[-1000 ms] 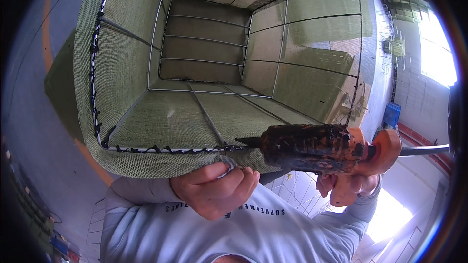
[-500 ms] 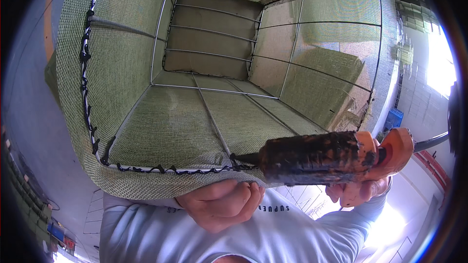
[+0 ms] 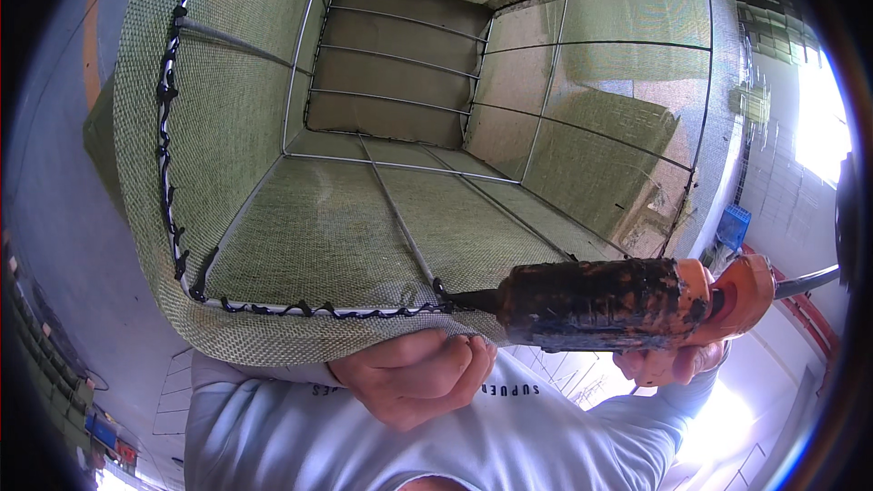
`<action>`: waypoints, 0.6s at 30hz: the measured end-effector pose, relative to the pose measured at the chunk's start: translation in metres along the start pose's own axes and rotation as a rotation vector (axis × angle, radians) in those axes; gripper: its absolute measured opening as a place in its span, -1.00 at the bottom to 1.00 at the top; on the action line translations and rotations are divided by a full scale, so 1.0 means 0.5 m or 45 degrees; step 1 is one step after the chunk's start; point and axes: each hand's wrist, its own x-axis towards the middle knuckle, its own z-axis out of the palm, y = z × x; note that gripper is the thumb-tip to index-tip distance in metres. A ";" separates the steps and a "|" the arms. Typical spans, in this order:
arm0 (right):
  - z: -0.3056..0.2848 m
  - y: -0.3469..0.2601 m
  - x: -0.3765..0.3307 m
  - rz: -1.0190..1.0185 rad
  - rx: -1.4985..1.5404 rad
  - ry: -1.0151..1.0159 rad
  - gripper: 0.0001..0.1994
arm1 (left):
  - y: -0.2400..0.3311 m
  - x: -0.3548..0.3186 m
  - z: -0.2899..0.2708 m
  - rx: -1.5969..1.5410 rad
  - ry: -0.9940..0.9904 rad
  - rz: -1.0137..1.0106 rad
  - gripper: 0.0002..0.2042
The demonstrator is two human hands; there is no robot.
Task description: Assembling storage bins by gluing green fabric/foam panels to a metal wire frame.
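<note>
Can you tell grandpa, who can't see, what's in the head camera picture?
A person's right grip holds a black-smeared orange glue gun, its nozzle at the black-beaded rim of a wire box. The left grip holds the green mesh below.

Both hands raised before the torso (image 3: 409, 450), fingers curled.
The left forearm (image 3: 273, 373) reaches inward from the side; the left hand (image 3: 414, 377) lies near the body's midline, its fingers bent and bunched closely together. The right hand (image 3: 670, 365), partly hidden, is held farther out, fingers wrapped in a grip, the right forearm (image 3: 695, 391) rising beneath it.
</note>
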 end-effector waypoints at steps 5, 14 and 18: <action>-0.022 -0.010 -0.018 0.123 -0.012 -0.086 -0.19 | -0.022 0.023 -0.007 -0.011 -0.034 0.091 -0.86; -0.042 0.021 -0.103 -0.648 -0.320 0.319 -0.15 | -0.021 0.040 -0.040 0.069 -0.319 0.146 -0.86; -0.150 0.099 -0.245 -1.152 -0.296 0.967 -0.17 | -0.019 0.063 -0.033 0.132 -0.330 0.184 -0.84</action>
